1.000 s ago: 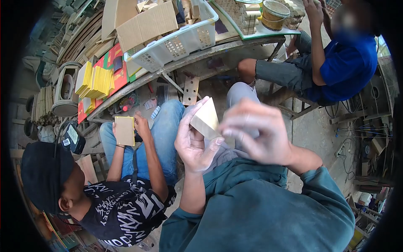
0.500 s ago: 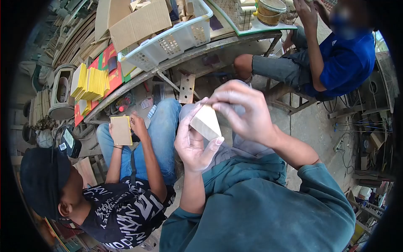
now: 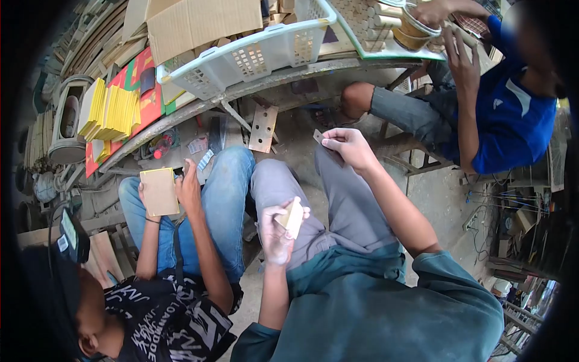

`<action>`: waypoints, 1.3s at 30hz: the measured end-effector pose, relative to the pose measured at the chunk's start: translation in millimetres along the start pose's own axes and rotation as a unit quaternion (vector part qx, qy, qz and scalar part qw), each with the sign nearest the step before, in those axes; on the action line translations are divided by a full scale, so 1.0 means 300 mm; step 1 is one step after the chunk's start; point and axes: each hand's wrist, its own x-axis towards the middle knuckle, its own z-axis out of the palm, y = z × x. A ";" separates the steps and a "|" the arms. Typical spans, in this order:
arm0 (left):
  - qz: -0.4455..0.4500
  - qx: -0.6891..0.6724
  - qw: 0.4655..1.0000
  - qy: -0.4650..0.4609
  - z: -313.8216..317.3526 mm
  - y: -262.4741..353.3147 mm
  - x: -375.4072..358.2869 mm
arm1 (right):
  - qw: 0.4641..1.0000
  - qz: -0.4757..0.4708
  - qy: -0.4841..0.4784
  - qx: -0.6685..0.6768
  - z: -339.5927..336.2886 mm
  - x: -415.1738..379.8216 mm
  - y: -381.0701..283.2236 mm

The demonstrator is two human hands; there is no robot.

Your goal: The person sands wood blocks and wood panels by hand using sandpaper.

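A pale, angular wooden block (image 3: 290, 219) sits in my left hand (image 3: 278, 236), fingers and thumb wrapped around it, over my lap. White dust coats that hand. My right hand (image 3: 350, 148) is raised over my right knee, apart from the block. Between its thumb and fingertips it pinches a small, flat, grey-brown piece (image 3: 318, 136) that looks like sandpaper.
On my left a seated person holds a yellow-edged board (image 3: 160, 192). Ahead, a bench carries a plastic crate (image 3: 247, 60) of wood pieces and stacked yellow-edged boards (image 3: 111, 111). At the right, a person in blue (image 3: 512, 114) reaches into a bucket (image 3: 416, 33).
My right hand has moved off the block, out over my right knee with the flat piece. My left hand has lowered toward my lap and turned the block. The person in blue now reaches into the bucket.
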 end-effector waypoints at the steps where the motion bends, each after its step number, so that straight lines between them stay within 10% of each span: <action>1: -0.018 -0.007 1.000 -0.003 -0.015 -0.018 0.009 | 1.000 0.016 -0.011 0.005 0.001 0.089 0.028; 11: -0.053 -0.072 0.996 -0.006 -0.113 -0.139 0.175 | 0.944 -0.024 0.073 -0.320 0.092 1.104 0.375; 13: -0.056 -0.080 0.995 0.004 -0.114 -0.134 0.180 | 0.753 -0.314 0.195 -0.544 0.076 1.328 0.526; 19: -0.106 -0.061 0.990 0.068 -0.111 -0.114 0.233 | 0.665 -0.312 0.347 -0.583 0.028 1.243 0.504; 22: -0.125 -0.097 0.984 0.086 -0.132 -0.130 0.245 | 0.797 -0.129 0.221 -0.547 -0.031 1.228 0.508; 24: -0.132 -0.094 0.982 0.093 -0.131 -0.138 0.249 | 0.789 -0.230 0.217 -0.526 -0.067 1.190 0.542; 27: -0.085 -0.049 0.988 0.122 -0.108 -0.153 0.267 | 0.978 -0.037 0.051 -0.197 -0.005 0.920 0.320; 33: -0.076 0.025 0.982 0.173 -0.068 -0.188 0.269 | 0.924 -0.294 -0.131 -0.206 0.118 0.141 0.094; 39: -0.014 0.057 0.993 0.103 -0.081 -0.254 0.217 | 0.916 -0.315 -0.104 -0.226 0.108 -0.140 0.088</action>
